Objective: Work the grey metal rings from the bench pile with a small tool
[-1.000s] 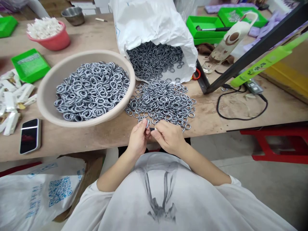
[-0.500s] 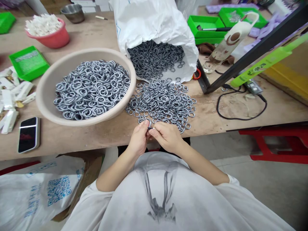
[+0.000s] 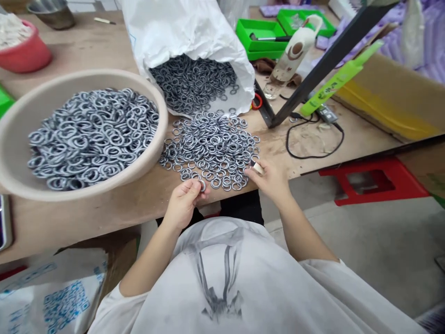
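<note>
My left hand [image 3: 183, 200] is closed near the table's front edge, pinching one grey ring [image 3: 203, 185] between thumb and fingers. My right hand [image 3: 273, 181] grips a small tool [image 3: 258, 168] with a pale handle and a dark, flat tip; its exact kind is unclear. Its fingers are at the right edge of a loose pile of grey rings [image 3: 212, 144], which lies between and beyond my hands. Left of the pile stands a wide beige basin [image 3: 155, 153] heaped with similar rings. Behind it, a white sack [image 3: 181, 35] lies with its mouth toward me, more rings inside.
A black metal bar [image 3: 313, 74] slants up at the right, near a bottle [image 3: 287, 62], a lime-green packet [image 3: 333, 86] and a looped cable [image 3: 288, 146]. Green trays [image 3: 259, 30] stand behind. At the left are a red bowl [image 3: 29, 53] and a phone [image 3: 5, 222].
My hands have moved apart from being together over the table edge. The right one went right with the tool, the left one left with the ring. The view has shifted right.
</note>
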